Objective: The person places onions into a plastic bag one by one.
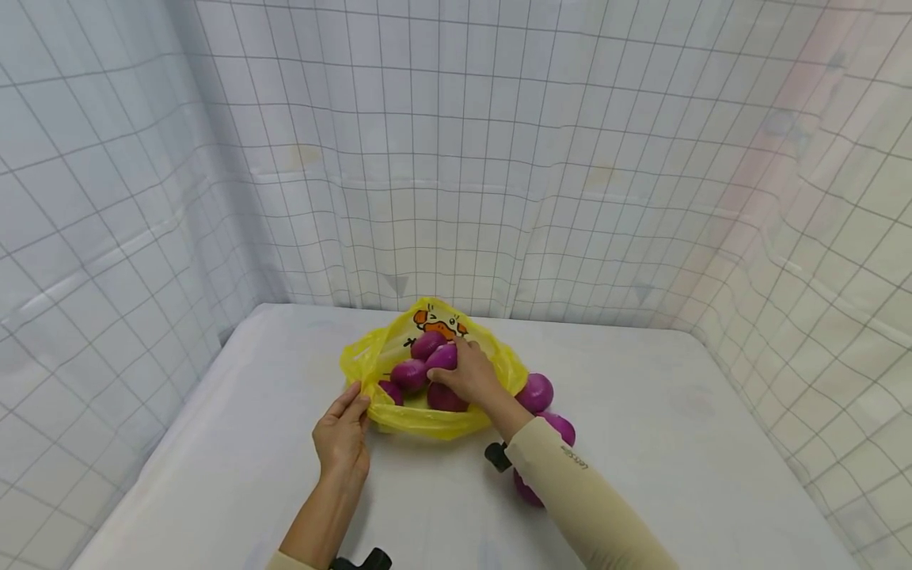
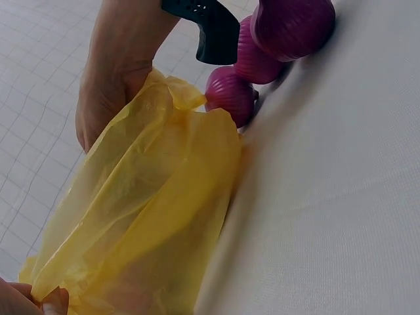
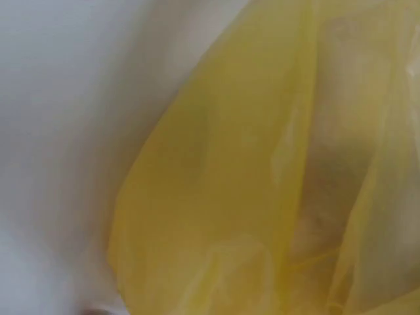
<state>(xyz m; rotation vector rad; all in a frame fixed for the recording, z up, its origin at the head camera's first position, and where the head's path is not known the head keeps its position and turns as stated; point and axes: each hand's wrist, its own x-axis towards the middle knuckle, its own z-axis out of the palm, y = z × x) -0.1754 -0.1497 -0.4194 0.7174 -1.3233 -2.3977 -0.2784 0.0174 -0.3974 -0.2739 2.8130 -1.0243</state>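
A yellow plastic bag with a printed cartoon duck lies with its mouth spread on the white table. My left hand pinches the bag's left edge; in the left wrist view its fingertips grip the thin film. Inside the bag's mouth, my right hand grips a purple onion from above. Several more onions lie around it in the bag. Yellow film fills much of the right wrist view and hides the right fingers.
Right of the bag, an onion sits by its edge, with another nearer me. A third onion is partly hidden by the right sleeve. Gridded white sheeting rises behind the table and at both sides.
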